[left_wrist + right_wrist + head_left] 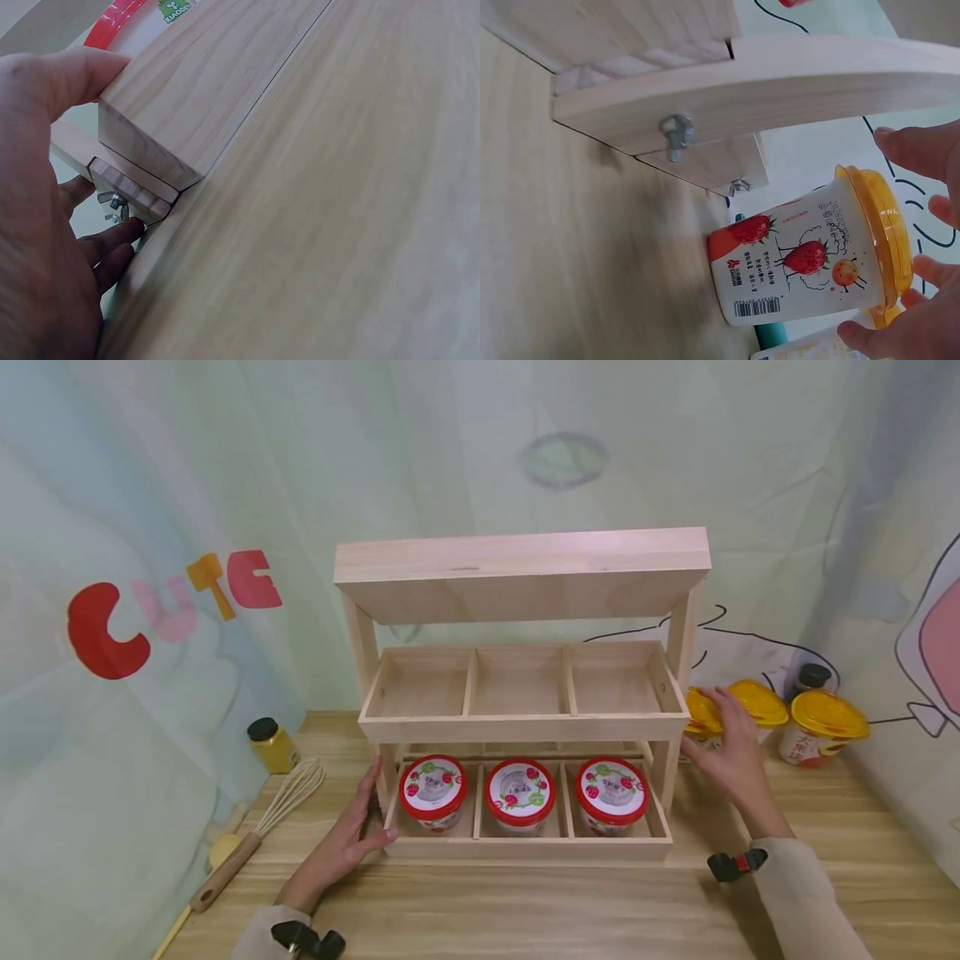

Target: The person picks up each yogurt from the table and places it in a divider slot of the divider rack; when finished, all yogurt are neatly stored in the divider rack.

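Head: left hand (pixel 352 839) rests open against wooden rack (pixel 525 727), lower-left corner; right hand (pixel 731 752) over yellow-lid cup (pixel 701 714), just right of rack.
Left wrist: thumb (pixel 71 75) on the rack's front rail, fingers (pixel 112 240) along its side, steadying only.
Right wrist: fingers spread round cup lid (pixel 881 240), not clamped; cup stands upright on table, directly ahead of right palm.

The left hand (pixel 347 842) lies low and flat, its fingers straight and its thumb (pixel 71 75) poking out to the side. The right hand (pixel 731 745) is stretched far forward, fingers (pixel 911 146) spread wide and a little bent. Both arms wear pale sleeves.
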A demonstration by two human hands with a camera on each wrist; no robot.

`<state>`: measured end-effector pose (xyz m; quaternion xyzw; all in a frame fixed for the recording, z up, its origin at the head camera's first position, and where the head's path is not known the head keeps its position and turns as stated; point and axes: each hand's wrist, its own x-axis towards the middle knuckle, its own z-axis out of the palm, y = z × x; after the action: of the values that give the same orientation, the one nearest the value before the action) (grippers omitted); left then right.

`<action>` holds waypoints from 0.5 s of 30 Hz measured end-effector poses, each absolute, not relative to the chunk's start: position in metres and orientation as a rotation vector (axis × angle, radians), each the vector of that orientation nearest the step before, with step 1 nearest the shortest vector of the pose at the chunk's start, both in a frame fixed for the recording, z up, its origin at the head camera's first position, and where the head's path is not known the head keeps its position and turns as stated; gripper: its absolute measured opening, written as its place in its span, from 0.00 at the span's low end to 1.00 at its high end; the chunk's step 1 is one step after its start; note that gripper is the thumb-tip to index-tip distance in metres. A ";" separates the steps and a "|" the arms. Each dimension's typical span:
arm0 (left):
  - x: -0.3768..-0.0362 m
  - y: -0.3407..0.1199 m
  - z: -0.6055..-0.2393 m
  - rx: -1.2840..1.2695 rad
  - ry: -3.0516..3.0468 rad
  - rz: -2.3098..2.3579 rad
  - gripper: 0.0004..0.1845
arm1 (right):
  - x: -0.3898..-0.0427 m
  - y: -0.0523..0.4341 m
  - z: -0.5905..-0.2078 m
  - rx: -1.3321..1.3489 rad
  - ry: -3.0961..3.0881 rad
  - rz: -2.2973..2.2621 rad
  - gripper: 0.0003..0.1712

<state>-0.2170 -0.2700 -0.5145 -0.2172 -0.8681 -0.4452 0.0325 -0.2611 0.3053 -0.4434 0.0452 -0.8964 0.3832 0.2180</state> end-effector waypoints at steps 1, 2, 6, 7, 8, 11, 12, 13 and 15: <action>-0.217 -0.270 -0.515 -0.668 -2.675 -1.370 0.59 | -0.263 0.306 -0.443 0.132 -2.481 1.068 0.47; -0.217 -0.270 -0.515 -0.666 -2.679 -1.371 0.59 | -0.265 0.307 -0.444 0.144 -2.477 1.074 0.46; -0.217 -0.268 -0.515 -0.654 -2.696 -1.375 0.59 | -0.273 0.310 -0.449 0.227 -2.421 1.072 0.44; -0.217 -0.268 -0.515 -0.649 -2.701 -1.372 0.59 | -0.275 0.311 -0.451 0.247 -2.401 1.061 0.43; -0.217 -0.268 -0.515 -0.646 -2.701 -1.374 0.59 | -0.276 0.311 -0.454 0.269 -2.383 1.046 0.42; -0.217 -0.268 -0.514 -0.645 -2.696 -1.370 0.59 | -0.281 0.311 -0.460 0.322 -2.344 1.018 0.37; -0.217 -0.268 -0.514 -0.648 -2.691 -1.370 0.59 | -0.282 0.311 -0.462 0.335 -2.340 1.009 0.35; -0.217 -0.268 -0.514 -0.650 -2.686 -1.369 0.59 | -0.283 0.310 -0.463 0.343 -2.340 1.003 0.34; -0.216 -0.269 -0.513 -0.648 -2.680 -1.368 0.59 | -0.284 0.309 -0.465 0.352 -2.347 1.007 0.32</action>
<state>-0.2163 -0.2689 -0.5129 -0.2104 -0.8702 -0.4444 0.0318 -0.2842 0.3093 -0.4648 0.1310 -0.8745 0.3752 0.2781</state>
